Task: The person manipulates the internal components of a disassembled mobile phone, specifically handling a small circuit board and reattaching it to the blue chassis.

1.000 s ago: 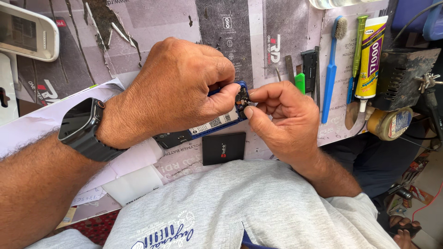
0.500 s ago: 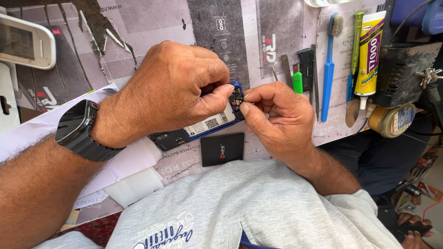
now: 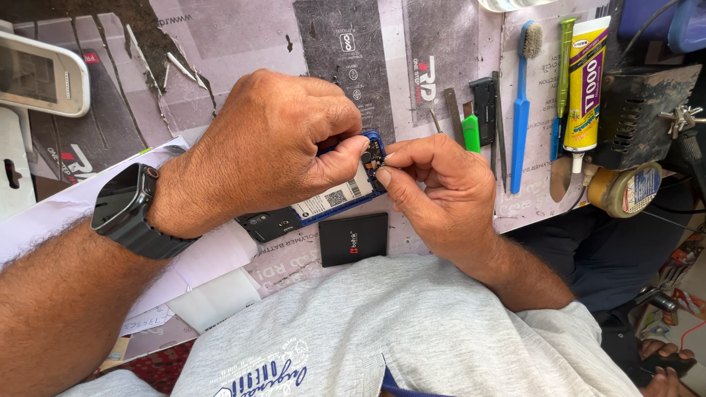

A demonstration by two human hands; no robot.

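A yellow glue tube (image 3: 586, 84) with dark lettering lies upright at the bench's (image 3: 243, 44) far right, beside a blue toothbrush (image 3: 521, 103). A black rectangular battery (image 3: 353, 238) with a small red mark sits near the bench's front edge. The opened blue phone (image 3: 323, 206), bearing a white label with a square code, lies between both hands, its long axis running from lower left up to the right. The left hand (image 3: 272, 147) clamps its upper end, fingers curled tight. The right hand (image 3: 441, 187) has its fingers pinched together on a small dark part (image 3: 373, 156) there.
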